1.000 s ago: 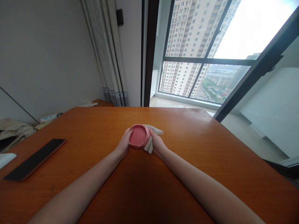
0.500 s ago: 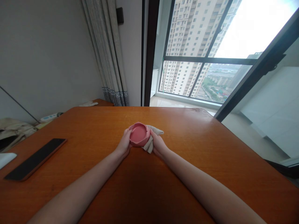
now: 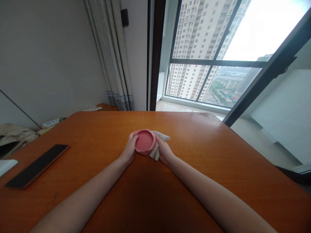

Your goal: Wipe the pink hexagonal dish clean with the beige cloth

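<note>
A round pink ashtray [image 3: 145, 141] with a faceted side and a notched rim is held over the middle of the table, its hollow facing me. My left hand [image 3: 130, 147] grips its left side, thumb on the rim. On the other side, my right hand [image 3: 164, 149] is closed on a light grey cloth [image 3: 155, 152], which it presses against the ashtray's right side. Part of the cloth sticks out above and below the right fingers. The fingers behind the ashtray and the cloth are hidden.
The brown wooden table [image 3: 194, 155] spreads under both arms. A long black flat object [image 3: 39, 165] lies at the left, beside a white item [image 3: 7, 166] at the table's edge. Past the left edge are a power strip [image 3: 52, 122] and crumpled fabric [image 3: 17, 137].
The ashtray has turned and tipped slightly in my hands, so its rim sits differently and a bit lower. Both hands stay almost where they were, the cloth still in the right.
</note>
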### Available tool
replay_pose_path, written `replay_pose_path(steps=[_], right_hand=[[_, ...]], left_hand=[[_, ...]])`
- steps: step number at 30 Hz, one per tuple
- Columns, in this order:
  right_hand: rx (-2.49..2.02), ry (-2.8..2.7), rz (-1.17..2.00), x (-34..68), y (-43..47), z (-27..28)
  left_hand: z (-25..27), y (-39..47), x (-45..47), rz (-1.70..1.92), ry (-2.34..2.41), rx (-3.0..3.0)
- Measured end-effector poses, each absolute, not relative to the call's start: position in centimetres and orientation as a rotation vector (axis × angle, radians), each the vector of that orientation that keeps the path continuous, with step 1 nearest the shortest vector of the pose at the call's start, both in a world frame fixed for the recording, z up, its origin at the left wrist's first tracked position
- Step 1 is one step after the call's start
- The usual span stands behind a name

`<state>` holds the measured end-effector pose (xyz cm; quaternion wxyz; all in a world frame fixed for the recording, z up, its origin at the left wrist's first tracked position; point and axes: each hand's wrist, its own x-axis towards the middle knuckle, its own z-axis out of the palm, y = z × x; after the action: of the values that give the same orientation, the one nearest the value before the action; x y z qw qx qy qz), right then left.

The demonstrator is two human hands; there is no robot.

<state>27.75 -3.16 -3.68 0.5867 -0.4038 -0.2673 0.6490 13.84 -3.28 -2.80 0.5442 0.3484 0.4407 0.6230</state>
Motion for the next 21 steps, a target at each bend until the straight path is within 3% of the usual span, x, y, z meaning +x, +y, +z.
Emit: replay_pose_path(steps=[5,13,21], right_hand=[[-0.876,-0.622,1.646,26.9,-3.8,-3.2],[-0.943,-0.577,1.513,27.8,-2.7,-4.0],[-0.822,-0.633,1.667,27.2,-3.5,-3.4]], left_hand=[[-2.1,-3.4,13.8,1.549,0.888,0.754],[-2.8,-3.1,13.1,1.336,1.079,0.751],[-1.7,-3.4,13.4,1.483,0.893,0.738]])
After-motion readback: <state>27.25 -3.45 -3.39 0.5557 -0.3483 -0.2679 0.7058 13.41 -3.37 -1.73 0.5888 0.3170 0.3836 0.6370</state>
